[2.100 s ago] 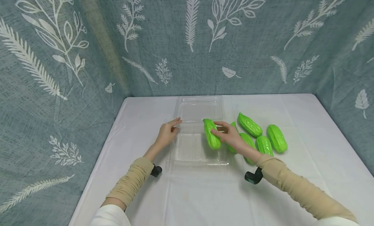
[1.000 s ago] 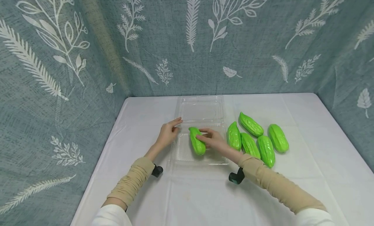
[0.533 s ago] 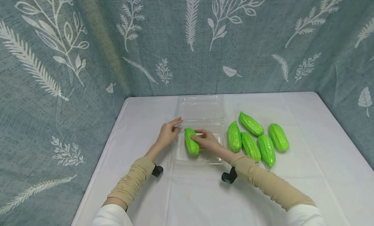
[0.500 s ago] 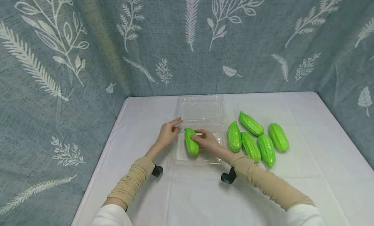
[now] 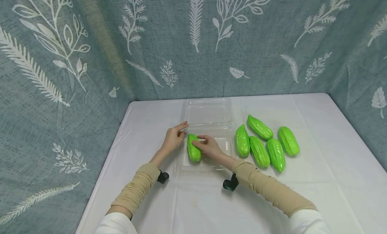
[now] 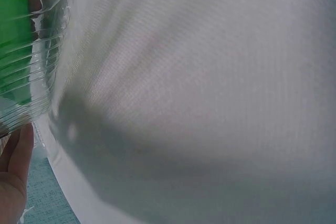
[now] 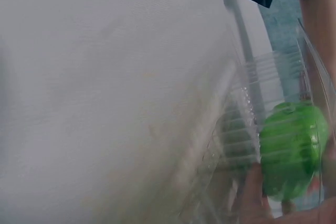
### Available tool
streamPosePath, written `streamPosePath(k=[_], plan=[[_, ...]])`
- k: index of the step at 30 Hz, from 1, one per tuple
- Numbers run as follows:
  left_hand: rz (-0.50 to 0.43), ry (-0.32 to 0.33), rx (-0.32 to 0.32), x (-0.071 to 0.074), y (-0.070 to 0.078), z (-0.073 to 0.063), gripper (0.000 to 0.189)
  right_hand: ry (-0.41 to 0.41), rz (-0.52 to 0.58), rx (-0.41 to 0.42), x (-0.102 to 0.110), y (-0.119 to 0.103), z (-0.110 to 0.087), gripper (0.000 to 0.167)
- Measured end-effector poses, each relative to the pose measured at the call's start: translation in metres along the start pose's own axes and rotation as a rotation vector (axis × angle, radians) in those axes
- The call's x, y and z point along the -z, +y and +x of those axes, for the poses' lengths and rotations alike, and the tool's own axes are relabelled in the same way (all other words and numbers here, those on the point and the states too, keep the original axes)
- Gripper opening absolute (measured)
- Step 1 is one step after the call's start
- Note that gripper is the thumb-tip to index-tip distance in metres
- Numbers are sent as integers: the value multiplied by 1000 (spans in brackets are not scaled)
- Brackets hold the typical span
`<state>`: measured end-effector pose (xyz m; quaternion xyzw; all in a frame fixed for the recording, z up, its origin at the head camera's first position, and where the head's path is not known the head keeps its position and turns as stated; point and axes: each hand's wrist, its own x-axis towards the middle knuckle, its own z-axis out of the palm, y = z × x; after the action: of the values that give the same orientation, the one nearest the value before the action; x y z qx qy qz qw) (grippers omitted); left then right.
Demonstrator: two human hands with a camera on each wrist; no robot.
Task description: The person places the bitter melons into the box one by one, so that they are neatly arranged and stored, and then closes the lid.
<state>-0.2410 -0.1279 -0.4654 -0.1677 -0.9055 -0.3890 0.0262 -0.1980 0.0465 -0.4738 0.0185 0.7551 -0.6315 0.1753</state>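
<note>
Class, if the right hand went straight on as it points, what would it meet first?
The right hand would probably bring its green vegetable against the left wall of the clear container; the left hand lies beyond. Any remaining gap is unclear.

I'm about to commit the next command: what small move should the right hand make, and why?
Probably lower the green gourd gently and let go: the right hand holds it inside the open clear container, close to its left side, where the left hand is. Whether it already touches bottom is hard to tell.
</note>
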Motion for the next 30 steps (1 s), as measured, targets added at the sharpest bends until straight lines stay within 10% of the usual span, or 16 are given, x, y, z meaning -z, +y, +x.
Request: streamPosePath(k=[15,30], plan=[[-5,15,-16,-2,1,0,40,120,-168,55,-19,-1,-4,52],[16,17,-18,-3,-3,2,41,-28,-132,51,-12,-5,-11,47]])
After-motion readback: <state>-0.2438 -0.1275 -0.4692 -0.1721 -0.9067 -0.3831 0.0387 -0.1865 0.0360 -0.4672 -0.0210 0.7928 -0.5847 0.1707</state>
